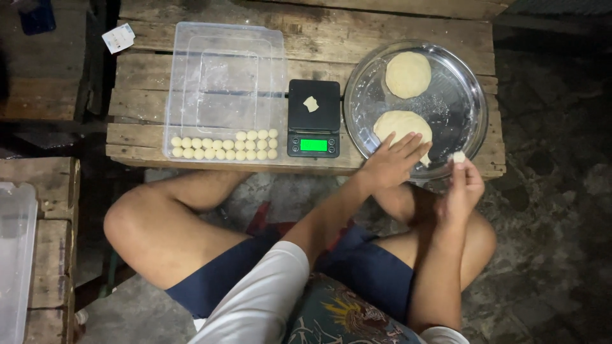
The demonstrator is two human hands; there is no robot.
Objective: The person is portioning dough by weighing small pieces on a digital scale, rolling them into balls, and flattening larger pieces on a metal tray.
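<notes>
1. Your left hand (pixel 390 160) pressed flat, fingers spread, on the near dough slab (pixel 401 125) in the round tray (pixel 468 95).
2. Your right hand (pixel 464 185) pinched a dough piece (pixel 458 157) at the tray's near rim.
3. Step judged: portioning; next calls for weighing on the scale (pixel 313 118) left of the tray.

Pale, flattened dough slab (pixel 400 126), roughly oval, lying flat in the near half of a round metal tray (pixel 460 102) at right of centre in the frame. Pressed at its lower right edge by spread fingers of the left hand (pixel 390 163). Small torn dough piece (pixel 458 157), off-white and lumpy, pinched at the fingertips of the right hand (pixel 460 191), just over the tray's near rim, lower right of the slab.
</notes>
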